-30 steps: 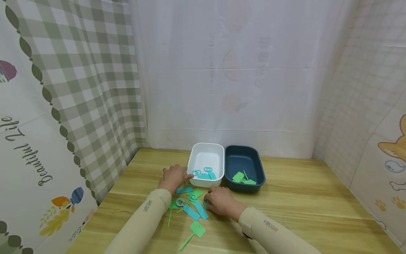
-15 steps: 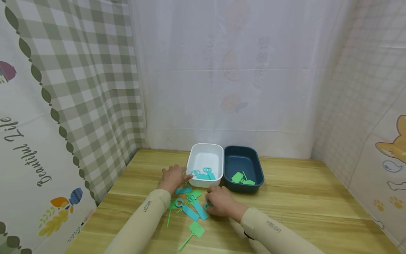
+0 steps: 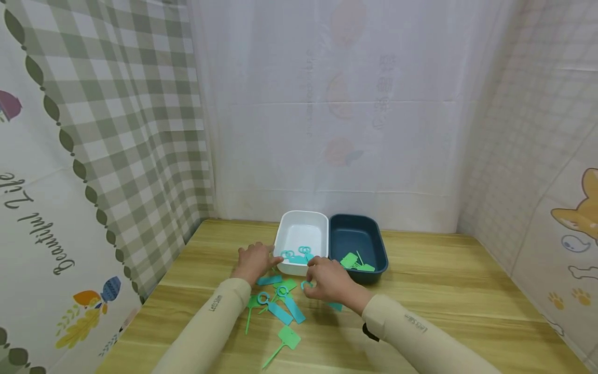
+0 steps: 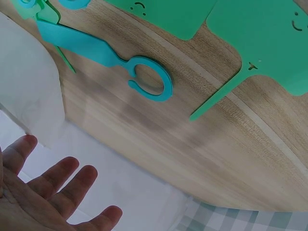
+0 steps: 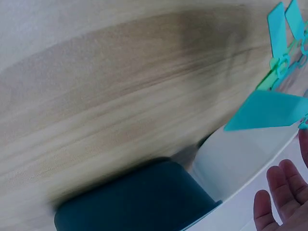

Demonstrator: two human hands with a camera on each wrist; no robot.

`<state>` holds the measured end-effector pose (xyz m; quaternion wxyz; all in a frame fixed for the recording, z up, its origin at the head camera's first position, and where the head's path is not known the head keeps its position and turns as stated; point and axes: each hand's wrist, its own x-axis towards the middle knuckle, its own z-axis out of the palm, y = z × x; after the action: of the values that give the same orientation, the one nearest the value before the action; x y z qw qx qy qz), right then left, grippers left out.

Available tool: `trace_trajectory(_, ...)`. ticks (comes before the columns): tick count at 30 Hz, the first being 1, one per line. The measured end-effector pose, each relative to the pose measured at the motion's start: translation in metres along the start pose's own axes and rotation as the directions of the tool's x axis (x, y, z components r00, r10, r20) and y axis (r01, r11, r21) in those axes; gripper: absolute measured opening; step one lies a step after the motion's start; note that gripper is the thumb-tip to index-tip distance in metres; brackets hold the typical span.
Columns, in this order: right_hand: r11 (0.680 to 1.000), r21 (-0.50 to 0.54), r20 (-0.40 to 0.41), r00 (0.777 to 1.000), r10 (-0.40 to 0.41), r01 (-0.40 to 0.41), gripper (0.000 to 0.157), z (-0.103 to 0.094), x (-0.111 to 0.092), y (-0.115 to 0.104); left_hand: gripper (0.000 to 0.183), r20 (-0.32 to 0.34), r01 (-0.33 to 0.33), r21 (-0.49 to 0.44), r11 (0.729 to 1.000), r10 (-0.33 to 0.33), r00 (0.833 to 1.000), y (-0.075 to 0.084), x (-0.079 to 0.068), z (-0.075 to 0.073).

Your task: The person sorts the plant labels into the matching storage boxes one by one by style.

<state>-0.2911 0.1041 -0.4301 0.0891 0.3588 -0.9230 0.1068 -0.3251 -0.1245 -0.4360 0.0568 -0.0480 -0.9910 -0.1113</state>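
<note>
My right hand [image 3: 330, 280] pinches a turquoise tag with an open ring [image 3: 306, 285] just in front of the bins. Its flat plate [image 5: 267, 110] hangs tilted in the right wrist view. My left hand [image 3: 256, 262] is at the left side of the white bin [image 3: 303, 231], fingers spread, thumb by the front corner; whether it touches the rim I cannot tell. Between the hands lie turquoise tags [image 3: 280, 314] and green square tags with thin stems, some overlapping. One green tag [image 3: 290, 336] lies apart, nearer me.
Right beside the white bin stands a dark blue bin [image 3: 355, 234], with green tags [image 3: 349, 261] inside. Turquoise tags [image 3: 298, 259] lie in the white bin. The wooden table [image 3: 434, 291] extends to the right. Curtains surround its back and sides.
My right hand has lifted the turquoise tag off the table and moved it slightly forward, up towards the bins. My left hand has stayed by the white bin.
</note>
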Motion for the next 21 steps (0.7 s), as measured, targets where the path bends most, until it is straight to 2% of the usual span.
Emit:
trace_trajectory(5,0.998,0.054,-0.048,0.999,0.026,-0.023,0.014,-0.004,0.001,0.003,0.058,0.0,-0.009,-0.002,1.0,0.009,1.0,-0.001,0.001,0.001)
trace_trajectory(15,0.994,0.055,-0.069,0.993,0.097,-0.093,0.013,-0.008,0.007,0.005,0.059,0.0,-0.014,0.003,1.0,0.014,1.0,-0.001,0.001,0.001)
trace_trajectory(21,0.989,0.052,-0.13,0.981,0.143,-0.137,0.015,-0.012,0.013,0.01,0.058,-0.004,-0.015,0.005,1.0,0.015,1.0,0.0,0.0,0.0)
